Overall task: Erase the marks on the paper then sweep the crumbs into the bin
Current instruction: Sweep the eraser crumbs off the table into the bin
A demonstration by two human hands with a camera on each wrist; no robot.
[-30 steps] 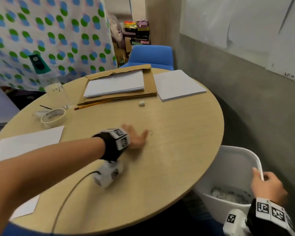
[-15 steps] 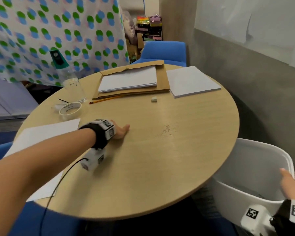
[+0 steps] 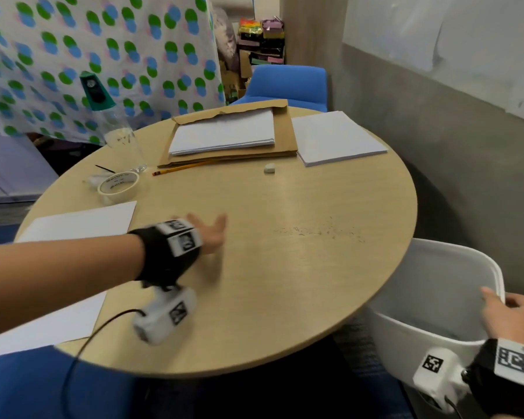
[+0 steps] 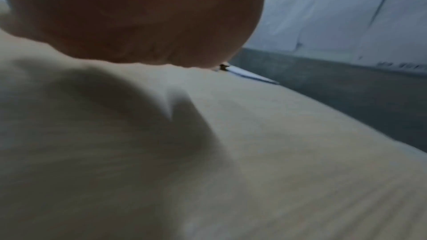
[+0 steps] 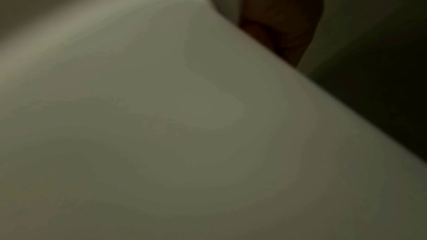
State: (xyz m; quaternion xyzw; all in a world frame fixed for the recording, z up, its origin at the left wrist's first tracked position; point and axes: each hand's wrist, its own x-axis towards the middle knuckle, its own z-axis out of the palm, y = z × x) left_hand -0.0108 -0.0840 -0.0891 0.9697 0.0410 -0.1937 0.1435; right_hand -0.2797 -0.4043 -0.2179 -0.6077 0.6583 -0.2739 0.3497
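Note:
Dark eraser crumbs (image 3: 324, 231) lie in a thin streak on the round wooden table (image 3: 254, 313), near its right edge. My left hand (image 3: 212, 234) lies flat on the tabletop to the left of the streak, fingers straight and blurred. A white bin (image 3: 430, 282) is held just below the table's right edge. My right hand (image 3: 508, 316) grips its near rim, thumb inside; the right wrist view shows only the bin's wall (image 5: 161, 116). A white sheet of paper (image 3: 82, 222) lies at the table's left. A small white eraser (image 3: 269, 168) lies towards the back.
At the back lie a paper stack (image 3: 224, 134) on a brown envelope, another paper stack (image 3: 336, 137), a pencil (image 3: 179, 169), a tape roll (image 3: 118, 184) and a clear bottle (image 3: 115, 128). A blue chair (image 3: 288, 86) stands behind the table, and a grey wall runs along the right.
My left hand drew back to the left and now comes right again across the table. The crumbs, earlier a small cluster, now lie spread nearer the right edge. The right hand still holds the bin.

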